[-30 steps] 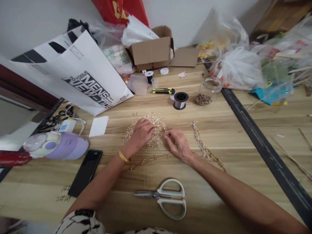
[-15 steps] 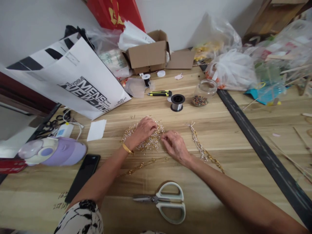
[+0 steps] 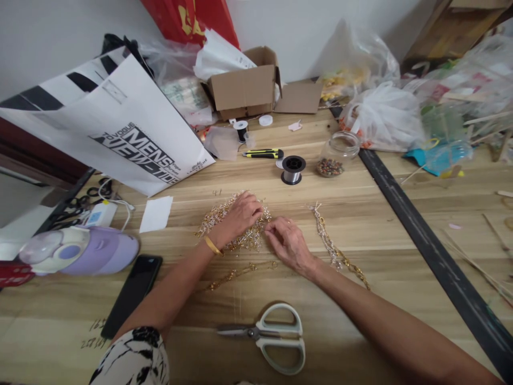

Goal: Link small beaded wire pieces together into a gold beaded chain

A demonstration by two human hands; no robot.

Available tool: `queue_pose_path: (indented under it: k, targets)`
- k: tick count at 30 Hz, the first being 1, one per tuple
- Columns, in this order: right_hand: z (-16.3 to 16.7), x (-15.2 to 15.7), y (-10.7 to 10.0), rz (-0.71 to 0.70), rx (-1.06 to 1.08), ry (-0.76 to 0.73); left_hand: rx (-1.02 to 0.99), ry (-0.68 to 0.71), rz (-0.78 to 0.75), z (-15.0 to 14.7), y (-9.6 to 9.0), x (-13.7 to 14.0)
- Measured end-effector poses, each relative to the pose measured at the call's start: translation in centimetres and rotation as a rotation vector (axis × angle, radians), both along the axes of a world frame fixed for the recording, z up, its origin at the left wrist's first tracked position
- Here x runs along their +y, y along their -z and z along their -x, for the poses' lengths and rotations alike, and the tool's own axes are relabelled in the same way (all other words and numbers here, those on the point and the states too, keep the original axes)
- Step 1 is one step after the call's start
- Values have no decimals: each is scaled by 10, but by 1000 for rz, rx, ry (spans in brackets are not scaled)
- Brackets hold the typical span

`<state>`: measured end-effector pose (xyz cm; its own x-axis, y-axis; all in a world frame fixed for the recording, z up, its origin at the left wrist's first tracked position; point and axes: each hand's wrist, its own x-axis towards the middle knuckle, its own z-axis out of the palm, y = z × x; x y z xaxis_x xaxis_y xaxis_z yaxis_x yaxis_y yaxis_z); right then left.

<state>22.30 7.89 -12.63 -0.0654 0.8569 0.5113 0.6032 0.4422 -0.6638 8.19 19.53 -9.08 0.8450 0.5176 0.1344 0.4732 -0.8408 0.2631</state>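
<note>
A pile of small shiny bits, gold and clear, is spread on the table, and it can be used as the middle of a clock with twelve at the top. The left hand is held right over the pile, with its fingers bent and drawn close together. The right hand is set low at the three o'clock edge of the pile, and its thumb and fingers are closed tip to tip. Whether a tiny bit is pinched in either hand cannot be told. A gold bracelet is worn on the left wrist. At six o'clock, a thin gold chain is laid near the pile. Farther down, near five o'clock, a pair of scissors is laid flat, with its white handles pointed to the right. At three o'clock, past the right hand, a clear and gold chain is stretched out on a slant. A spool of wire is stood between one and two o'clock, and a glass jar with small colored beads inside is seen at two. A black phone is placed at eight.
</note>
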Motion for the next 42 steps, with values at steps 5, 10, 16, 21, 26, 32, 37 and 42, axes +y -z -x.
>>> queue_pose_path:
  k: [5, 10, 16, 21, 26, 32, 37, 42]
  targets:
    - [0, 0, 2, -3, -14, -4, -10, 81, 85, 1, 2, 2]
    - [-1, 0, 3, 4, -10, 13, -109, -20, 157, 10, -3, 5]
    - [0, 0, 0, -11, 7, 49, -145, 21, 402, 20, -21, -22]
    - [0, -1, 0, -10, -14, 8, -122, -54, 422, 25, -19, -38]
    - [0, -1, 1, 2, -35, -36, -117, -169, 439, 25, -18, -40]
    - [0, 0, 2, 2, -45, -41, -71, -159, 405, 24, -19, -41]
    - [0, 0, 1, 11, -76, -50, -49, -104, 353, 26, -13, -37]
    - [0, 0, 2, 7, -89, -30, -23, -121, 184, 27, -12, -22]
